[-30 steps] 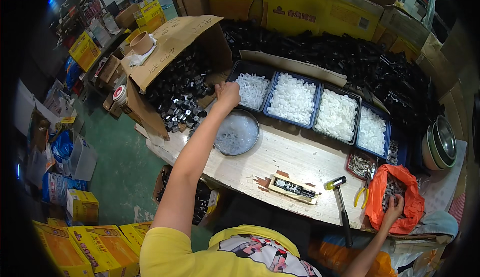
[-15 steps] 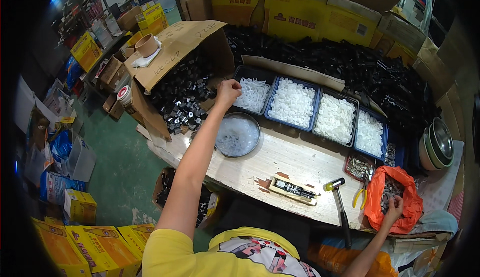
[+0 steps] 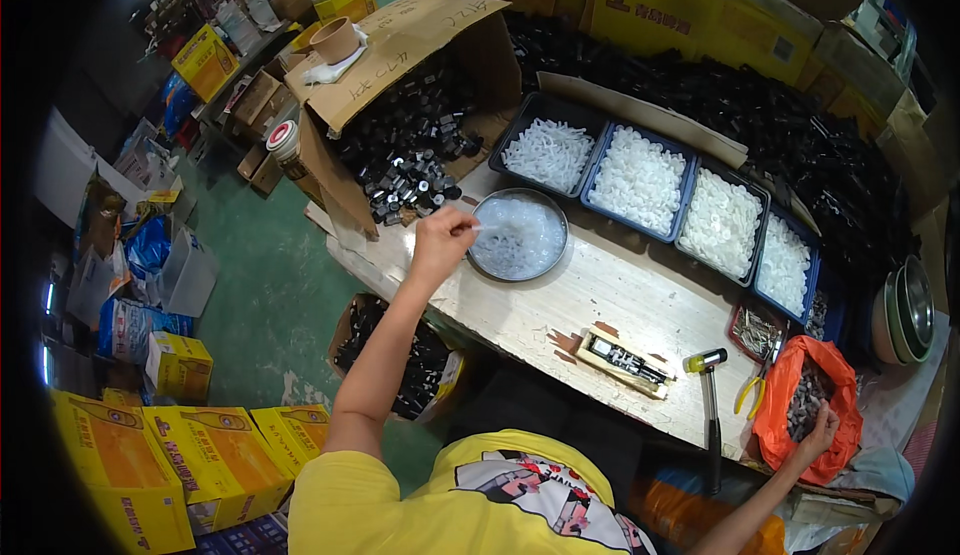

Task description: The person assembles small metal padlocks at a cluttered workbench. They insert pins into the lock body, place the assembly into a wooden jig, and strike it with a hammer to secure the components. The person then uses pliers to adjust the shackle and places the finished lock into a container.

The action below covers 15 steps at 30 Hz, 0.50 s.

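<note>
My left hand (image 3: pixel 442 247) is pinched at the left rim of a round metal bowl (image 3: pixel 563 247). A small white plastic stick (image 3: pixel 484 228) juts from its fingertips over the bowl, which holds pale, wet-looking stuff with small pieces in it. My right hand (image 3: pixel 820 435) is at the near right side of an orange plastic bag (image 3: pixel 768 410), its bent fingers among small grey metal parts (image 3: pixel 806 403). What those fingers hold is hidden. In front of me lies a wooden jig (image 3: pixel 625 363) with metal and black parts in it.
Trays of white plastic pieces (image 3: pixel 637 183) stand in a row behind the bowl. A hammer (image 3: pixel 710 415), yellow-handled pliers (image 3: pixel 752 395) and a red dish of metal pins (image 3: pixel 755 331) lie by the bag. An open carton (image 3: pixel 345 145) of black caps stands left; black parts (image 3: pixel 640 85) heap behind.
My left hand has moved from the tray of white sticks down to the bowl, now with a white stick in its fingers. My right hand stays at the orange bag. The view has shifted.
</note>
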{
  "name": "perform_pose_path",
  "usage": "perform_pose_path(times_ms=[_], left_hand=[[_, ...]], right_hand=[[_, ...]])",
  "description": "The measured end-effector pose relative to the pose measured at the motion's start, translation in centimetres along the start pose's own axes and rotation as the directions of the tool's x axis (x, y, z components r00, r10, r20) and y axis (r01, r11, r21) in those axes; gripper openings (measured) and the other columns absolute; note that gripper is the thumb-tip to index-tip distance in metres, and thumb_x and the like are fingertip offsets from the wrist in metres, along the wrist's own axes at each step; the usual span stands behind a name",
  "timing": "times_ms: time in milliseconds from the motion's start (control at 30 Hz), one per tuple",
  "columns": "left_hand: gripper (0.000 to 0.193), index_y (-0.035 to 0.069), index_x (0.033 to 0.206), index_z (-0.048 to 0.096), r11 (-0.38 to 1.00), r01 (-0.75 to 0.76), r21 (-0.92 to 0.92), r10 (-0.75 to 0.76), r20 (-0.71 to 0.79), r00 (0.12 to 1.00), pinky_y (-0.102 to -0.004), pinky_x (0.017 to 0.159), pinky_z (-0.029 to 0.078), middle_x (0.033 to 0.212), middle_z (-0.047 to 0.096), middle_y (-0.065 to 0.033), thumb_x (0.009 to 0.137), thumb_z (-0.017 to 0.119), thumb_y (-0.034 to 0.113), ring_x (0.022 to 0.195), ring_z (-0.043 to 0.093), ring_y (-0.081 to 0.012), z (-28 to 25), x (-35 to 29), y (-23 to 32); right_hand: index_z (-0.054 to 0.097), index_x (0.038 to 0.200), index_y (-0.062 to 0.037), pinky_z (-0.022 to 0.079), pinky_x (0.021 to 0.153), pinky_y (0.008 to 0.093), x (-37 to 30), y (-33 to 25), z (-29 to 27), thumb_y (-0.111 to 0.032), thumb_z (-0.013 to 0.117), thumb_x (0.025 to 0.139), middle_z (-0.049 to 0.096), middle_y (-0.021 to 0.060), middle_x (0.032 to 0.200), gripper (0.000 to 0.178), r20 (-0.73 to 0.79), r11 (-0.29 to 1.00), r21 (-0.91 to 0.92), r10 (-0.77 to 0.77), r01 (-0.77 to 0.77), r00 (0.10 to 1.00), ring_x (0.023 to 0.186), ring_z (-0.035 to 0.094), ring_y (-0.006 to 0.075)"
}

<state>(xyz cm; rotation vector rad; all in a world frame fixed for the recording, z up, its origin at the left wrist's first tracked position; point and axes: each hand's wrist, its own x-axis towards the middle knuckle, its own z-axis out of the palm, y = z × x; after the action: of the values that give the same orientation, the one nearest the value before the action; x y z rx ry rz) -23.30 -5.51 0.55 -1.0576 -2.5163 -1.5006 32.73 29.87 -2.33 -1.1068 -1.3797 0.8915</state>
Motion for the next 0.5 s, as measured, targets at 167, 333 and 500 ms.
perform_pose_path(times_ms=[167, 333, 500], left_hand=[[0.012, 0.002, 0.073, 0.063, 0.909, -0.198, 0.367, 0.186, 0.070, 0.980, -0.0377, 0.065, 0.045, 0.073, 0.055, -0.0126, 0.063, 0.057, -0.001, 0.072, 0.055, -0.0291, 1.0, -0.5, -0.9], [0.010, 0.001, 0.070, 0.062, 0.771, -0.334, 0.542, 0.298, 0.156, 0.942, -0.0396, 0.065, 0.045, 0.072, 0.054, -0.0129, 0.062, 0.058, 0.000, 0.072, 0.054, -0.0308, 2.2, -0.1, -1.4], [0.006, 0.000, 0.070, 0.061, 0.975, -0.072, 0.209, 0.080, -0.031, 0.996, -0.0297, 0.054, 0.046, 0.068, 0.056, -0.0090, 0.065, 0.058, -0.001, 0.061, 0.058, -0.0203, -0.1, -0.2, 0.4]], right_hand=[[0.051, 0.086, -0.0049, 0.039, 0.074, 0.0216, -0.6, -1.8, 1.3, -0.021, 0.051, 0.090, 0.056, 0.0024, 0.085, 0.017, 0.060, 0.984, -0.120, -0.123, 0.129, 0.991, 0.076, 0.049, 0.0086], [0.047, 0.089, -0.0053, 0.040, 0.068, 0.0207, -1.4, -2.4, 2.1, -0.023, 0.047, 0.092, 0.052, 0.0013, 0.081, 0.018, 0.130, 0.969, -0.157, -0.170, 0.189, 0.977, 0.073, 0.048, 0.0075], [0.047, 0.096, -0.0049, 0.040, 0.061, 0.0189, -3.6, -5.8, 3.7, -0.021, 0.045, 0.092, 0.049, 0.0016, 0.080, 0.016, 0.164, 0.964, -0.258, -0.020, 0.062, 0.986, 0.070, 0.046, 0.0056]])
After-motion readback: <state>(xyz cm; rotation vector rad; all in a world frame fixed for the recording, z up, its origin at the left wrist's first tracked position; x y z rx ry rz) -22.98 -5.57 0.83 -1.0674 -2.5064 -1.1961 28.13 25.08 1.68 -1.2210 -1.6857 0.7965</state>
